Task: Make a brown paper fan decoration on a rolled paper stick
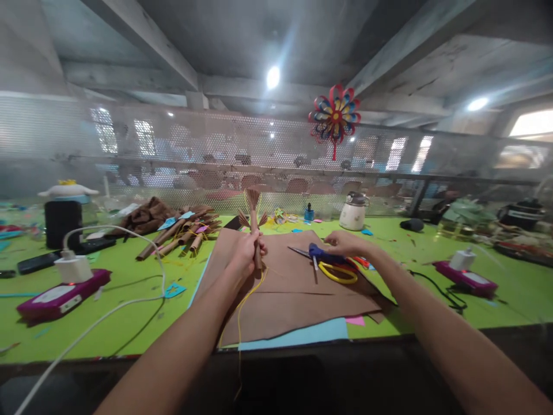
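Note:
My left hand (250,251) is wrapped round a brown paper figure (253,208) with fanned, pleated ends, held upright over a brown paper sheet (276,311). Yellow string (242,302) hangs from below it and runs over the sheet's front edge. My right hand (343,243) reaches in at the right, its fingers curled beside a dark blue item (322,252); what they hold, if anything, is hidden. Scissors with yellow handles (339,273) lie there on the sheet, blades pointing left.
Rolled brown paper pieces (185,233) are heaped at the left. Purple power strips (64,295) stand on both sides, with a white cable across the left. A white jug (353,212) and a small blue bottle (309,213) stand behind the sheet.

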`<action>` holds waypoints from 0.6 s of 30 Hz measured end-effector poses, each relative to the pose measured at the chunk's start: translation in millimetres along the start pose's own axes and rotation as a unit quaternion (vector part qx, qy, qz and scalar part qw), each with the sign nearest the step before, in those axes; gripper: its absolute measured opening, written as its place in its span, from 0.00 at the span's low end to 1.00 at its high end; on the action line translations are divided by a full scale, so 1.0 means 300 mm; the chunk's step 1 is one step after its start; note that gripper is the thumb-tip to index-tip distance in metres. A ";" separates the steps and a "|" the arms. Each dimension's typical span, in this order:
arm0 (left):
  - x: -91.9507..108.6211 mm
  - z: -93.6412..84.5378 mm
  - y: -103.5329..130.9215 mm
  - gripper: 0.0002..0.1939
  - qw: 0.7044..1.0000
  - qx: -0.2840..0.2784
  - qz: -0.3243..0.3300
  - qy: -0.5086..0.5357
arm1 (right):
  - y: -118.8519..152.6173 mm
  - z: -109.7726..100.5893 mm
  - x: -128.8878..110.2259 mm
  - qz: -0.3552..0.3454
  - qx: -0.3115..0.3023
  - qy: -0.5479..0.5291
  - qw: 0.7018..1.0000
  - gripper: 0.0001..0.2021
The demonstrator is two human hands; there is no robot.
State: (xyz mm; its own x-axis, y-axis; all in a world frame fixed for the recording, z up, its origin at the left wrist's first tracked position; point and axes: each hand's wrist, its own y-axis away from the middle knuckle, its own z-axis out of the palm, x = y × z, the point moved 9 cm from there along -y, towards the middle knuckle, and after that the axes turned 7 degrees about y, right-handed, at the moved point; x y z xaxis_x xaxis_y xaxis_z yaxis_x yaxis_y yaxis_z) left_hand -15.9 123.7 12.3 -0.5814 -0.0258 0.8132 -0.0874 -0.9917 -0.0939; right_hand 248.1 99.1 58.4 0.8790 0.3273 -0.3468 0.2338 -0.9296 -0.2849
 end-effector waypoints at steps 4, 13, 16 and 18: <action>0.005 -0.002 0.000 0.06 1.000 0.008 0.008 -0.012 | 0.010 0.130 0.035 0.026 -0.086 0.065 0.994 0.08; 0.002 -0.018 -0.008 0.06 0.999 0.016 0.000 -0.033 | 0.028 0.176 0.047 0.045 -0.086 0.112 0.989 0.09; -0.012 -0.024 -0.013 0.06 0.999 0.020 -0.001 -0.038 | 0.044 0.156 0.012 0.008 -0.043 0.145 0.989 0.10; -0.022 -0.026 -0.017 0.07 0.999 0.021 -0.004 -0.042 | 0.049 0.135 -0.005 -0.002 -0.011 0.133 0.991 0.10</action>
State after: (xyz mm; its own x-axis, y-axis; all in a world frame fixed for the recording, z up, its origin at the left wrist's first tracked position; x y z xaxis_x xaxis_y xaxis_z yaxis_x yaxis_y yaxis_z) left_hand -17.9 129.9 2.8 -0.5105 -0.0262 0.8595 -0.0567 -0.9963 -0.0641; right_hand 233.3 91.7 18.4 0.9558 0.2774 -0.0977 0.2437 -0.9329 -0.2651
